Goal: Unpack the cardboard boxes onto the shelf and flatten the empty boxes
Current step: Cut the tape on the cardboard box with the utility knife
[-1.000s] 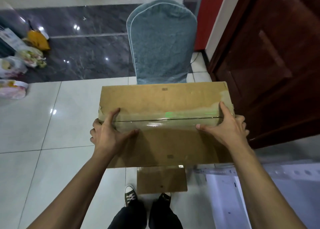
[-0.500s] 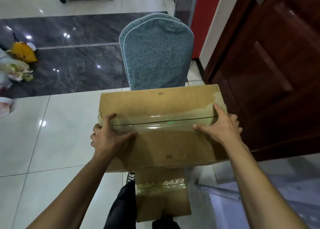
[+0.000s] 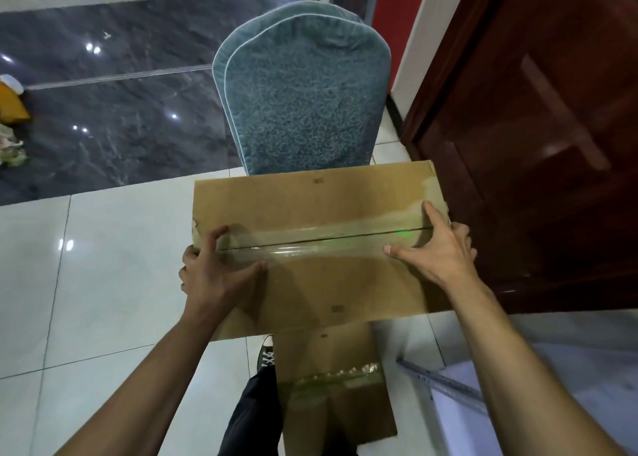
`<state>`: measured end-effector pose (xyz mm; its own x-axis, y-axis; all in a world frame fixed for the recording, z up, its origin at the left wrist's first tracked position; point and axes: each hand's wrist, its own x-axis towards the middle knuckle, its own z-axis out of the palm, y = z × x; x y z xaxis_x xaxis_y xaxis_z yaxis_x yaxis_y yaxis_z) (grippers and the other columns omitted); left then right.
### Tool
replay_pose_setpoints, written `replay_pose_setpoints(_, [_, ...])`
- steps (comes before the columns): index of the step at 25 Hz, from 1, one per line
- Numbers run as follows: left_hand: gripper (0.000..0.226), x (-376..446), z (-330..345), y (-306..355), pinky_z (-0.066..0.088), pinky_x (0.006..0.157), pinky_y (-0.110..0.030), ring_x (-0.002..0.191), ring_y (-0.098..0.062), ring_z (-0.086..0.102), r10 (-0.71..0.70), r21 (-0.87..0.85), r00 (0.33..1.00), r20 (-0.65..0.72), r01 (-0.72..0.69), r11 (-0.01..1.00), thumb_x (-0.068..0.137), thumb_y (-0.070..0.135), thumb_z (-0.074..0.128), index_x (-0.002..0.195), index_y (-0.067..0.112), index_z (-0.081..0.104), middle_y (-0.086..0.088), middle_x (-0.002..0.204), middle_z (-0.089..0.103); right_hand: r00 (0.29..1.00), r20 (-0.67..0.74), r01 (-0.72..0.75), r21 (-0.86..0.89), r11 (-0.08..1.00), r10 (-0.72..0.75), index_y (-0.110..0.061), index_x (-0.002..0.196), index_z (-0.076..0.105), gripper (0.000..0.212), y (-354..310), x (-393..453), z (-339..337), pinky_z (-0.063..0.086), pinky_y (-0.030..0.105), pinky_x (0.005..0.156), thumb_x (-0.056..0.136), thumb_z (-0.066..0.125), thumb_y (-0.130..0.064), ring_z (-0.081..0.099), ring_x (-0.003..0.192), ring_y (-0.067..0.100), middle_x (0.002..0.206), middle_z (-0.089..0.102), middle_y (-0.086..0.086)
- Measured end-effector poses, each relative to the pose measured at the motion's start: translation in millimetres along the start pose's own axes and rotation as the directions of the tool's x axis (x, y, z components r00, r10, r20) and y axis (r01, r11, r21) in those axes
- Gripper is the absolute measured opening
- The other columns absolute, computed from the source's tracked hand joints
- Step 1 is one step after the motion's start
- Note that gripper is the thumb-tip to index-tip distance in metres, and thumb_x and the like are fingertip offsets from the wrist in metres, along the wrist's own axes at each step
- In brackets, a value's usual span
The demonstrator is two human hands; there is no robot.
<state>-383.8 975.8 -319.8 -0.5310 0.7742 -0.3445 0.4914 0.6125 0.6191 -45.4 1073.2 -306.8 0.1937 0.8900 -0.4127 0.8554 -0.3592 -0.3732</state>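
White floor tiles (image 3: 103, 283) fill the lower left of the frame, with a dark marble strip (image 3: 121, 110) above them and a teal-covered chair (image 3: 303, 100) at top centre beside a dark wooden door (image 3: 552, 145). We hold a taped cardboard box (image 3: 310, 207) at mid-frame, in front of the chair. Our left hand (image 3: 214, 276) grips its left end, thumb on top and fingers curled over the edge. Our right hand (image 3: 438, 248) clasps the right end likewise. A cardboard flap (image 3: 331, 379) hangs below.
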Motion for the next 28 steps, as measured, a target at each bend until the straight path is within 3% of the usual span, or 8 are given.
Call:
replay_pose_setpoints(12, [0.083,37.0,20.0,-16.7,0.039,0.109,-0.055,0.130,-0.042,0.038,-0.016,0.000,0.997,0.081,0.016,1.000,0.066,0.043,0.090,0.135,0.049,0.043,-0.015,0.145,0.036,0.998,0.052,-0.019,0.011,1.000,0.019,-0.049,0.156,0.016,0.125,1.5,41.7,33.9,0.027,0.051,0.117,0.054,0.085,-0.072,0.039,0.135,0.039,0.150,0.032,0.017])
replay_pose_setpoints(19, [0.074,38.8,21.8,-8.8,0.029,0.113,-0.057,0.136,-0.046,0.032,0.017,0.265,0.998,0.068,-0.035,0.964,0.074,0.043,0.083,0.138,0.044,0.046,-0.018,0.153,0.026,1.000,0.010,0.023,-0.120,0.993,-0.022,-0.041,0.158,0.018,0.109,-3.0,37.0,40.7,0.019,0.052,0.119,0.069,0.071,-0.077,0.024,0.147,0.040,0.159,0.021,0.020])
replay_pose_setpoints(23, [0.053,34.8,25.6,5.1,0.025,0.112,-0.058,0.144,-0.041,0.025,0.253,0.358,0.967,0.034,-0.248,0.900,0.083,0.031,0.077,0.132,0.031,0.059,-0.013,0.158,0.031,0.995,-0.047,0.081,-0.153,0.985,-0.089,-0.034,0.157,0.027,0.084,-7.7,19.3,47.9,0.019,0.049,0.121,0.087,0.062,-0.064,0.020,0.150,0.034,0.164,0.020,0.012])
replay_pose_setpoints(26, [0.049,32.3,29.0,17.4,0.032,0.106,-0.052,0.132,-0.037,0.037,0.416,0.296,0.901,0.124,-0.434,0.851,0.087,0.026,0.072,0.134,0.025,0.057,-0.009,0.138,0.054,0.992,-0.079,0.094,-0.103,0.990,-0.102,-0.032,0.154,0.037,0.072,-10.5,5.0,53.0,0.028,0.048,0.117,0.091,0.063,-0.053,0.031,0.146,0.032,0.161,0.031,0.008])
replay_pose_setpoints(28, [0.046,27.9,30.1,25.9,0.035,0.101,-0.047,0.125,-0.031,0.039,0.480,0.225,0.855,0.197,-0.515,0.827,0.089,0.024,0.069,0.133,0.025,0.056,-0.004,0.132,0.056,0.989,-0.103,0.099,-0.068,0.993,-0.106,-0.030,0.150,0.042,0.066,-11.5,-3.1,54.8,0.034,0.047,0.112,0.091,0.064,-0.049,0.038,0.140,0.032,0.157,0.039,0.005])
